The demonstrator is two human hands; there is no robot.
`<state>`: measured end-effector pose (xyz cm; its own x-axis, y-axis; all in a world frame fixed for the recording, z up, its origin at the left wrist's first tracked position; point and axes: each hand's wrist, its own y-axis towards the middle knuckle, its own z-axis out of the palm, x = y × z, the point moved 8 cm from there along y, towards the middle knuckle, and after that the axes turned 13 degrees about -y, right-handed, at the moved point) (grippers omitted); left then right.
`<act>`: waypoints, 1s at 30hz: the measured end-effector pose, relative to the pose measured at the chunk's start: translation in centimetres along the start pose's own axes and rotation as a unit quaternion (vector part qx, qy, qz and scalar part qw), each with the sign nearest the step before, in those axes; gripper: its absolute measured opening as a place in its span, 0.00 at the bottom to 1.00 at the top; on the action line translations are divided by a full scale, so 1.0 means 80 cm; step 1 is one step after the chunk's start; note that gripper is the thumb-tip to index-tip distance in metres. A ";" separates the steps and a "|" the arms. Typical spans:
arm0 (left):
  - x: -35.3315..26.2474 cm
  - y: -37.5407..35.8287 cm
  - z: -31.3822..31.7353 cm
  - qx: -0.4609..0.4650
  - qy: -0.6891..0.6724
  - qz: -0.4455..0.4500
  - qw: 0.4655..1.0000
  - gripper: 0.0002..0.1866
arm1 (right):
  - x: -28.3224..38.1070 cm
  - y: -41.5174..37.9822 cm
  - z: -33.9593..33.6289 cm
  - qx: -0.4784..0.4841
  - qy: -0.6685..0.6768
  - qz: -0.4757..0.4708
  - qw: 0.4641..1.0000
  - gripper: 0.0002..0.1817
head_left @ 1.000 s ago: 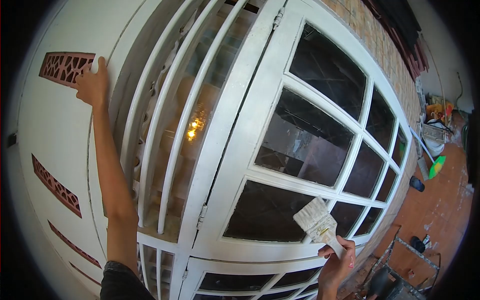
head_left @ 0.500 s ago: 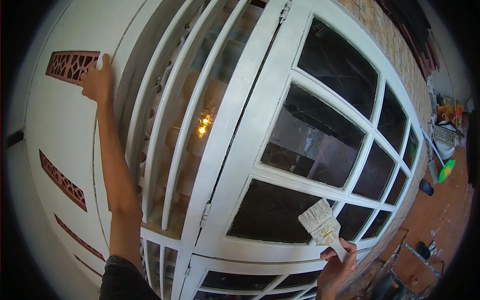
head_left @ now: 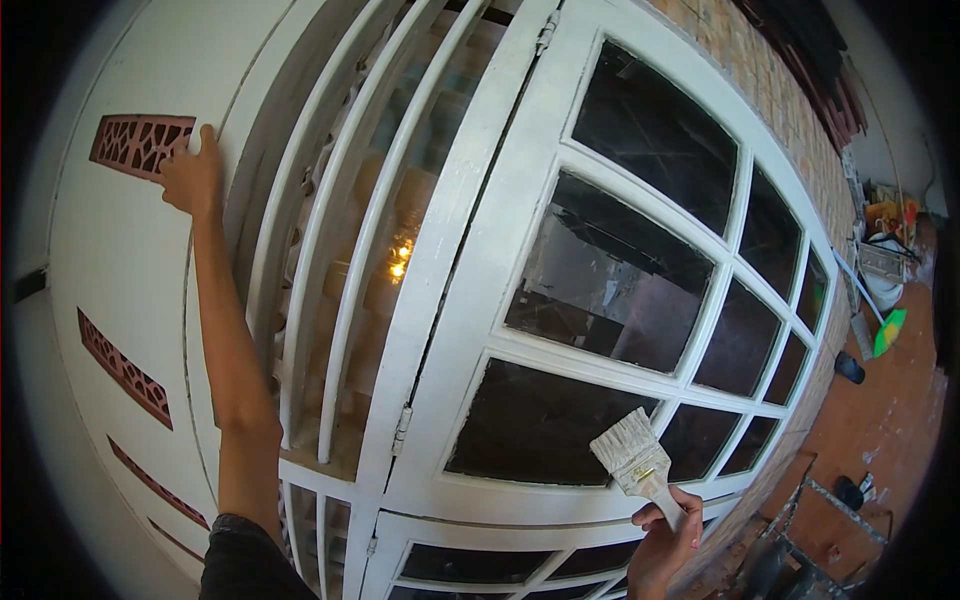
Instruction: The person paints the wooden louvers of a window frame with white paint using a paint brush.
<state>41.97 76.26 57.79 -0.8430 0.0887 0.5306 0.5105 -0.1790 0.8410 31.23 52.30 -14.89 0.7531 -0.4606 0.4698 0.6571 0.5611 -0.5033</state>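
Note:
My left hand (head_left: 193,175) reaches up to the white panel at the upper left. Its fingers rest at the right end of a reddish-brown lattice vent (head_left: 130,143), gripping its edge, with the thumb or a finger stretched upward. At the lower right, my right hand (head_left: 668,535) is closed around the handle of a wide paintbrush (head_left: 633,455). White paint coats the bristles, which point up and left in front of the white window frame (head_left: 480,300) and its dark panes. Whether the bristles touch the frame, I cannot tell.
White curved bars (head_left: 375,230) stand between the panel and the window frame. Further vents (head_left: 125,368) line the left panel. At the right are a brick wall (head_left: 790,110), a green-headed broom (head_left: 889,332), dark footwear (head_left: 849,367) and a metal-framed stand (head_left: 835,510) on the reddish floor.
The view has shifted slightly, so the window and brush appear a little further left. My left hand is still at the vent, and my right hand still holds the brush.

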 end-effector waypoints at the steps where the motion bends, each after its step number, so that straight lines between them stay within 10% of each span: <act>1: -0.002 0.000 -0.002 0.002 -0.004 -0.003 1.000 0.38 | -0.002 0.001 -0.002 -0.004 0.000 0.005 1.000 0.28; 30: 0.021 0.015 0.025 0.026 -0.021 0.008 0.999 0.43 | 0.063 -0.090 0.176 0.375 0.072 -0.029 0.924 0.20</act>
<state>41.53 78.14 59.92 -0.8274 0.1266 0.5472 0.5333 -0.1287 0.8361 29.83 55.63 1.29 0.7491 -0.5609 0.3525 0.5301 0.8266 0.1889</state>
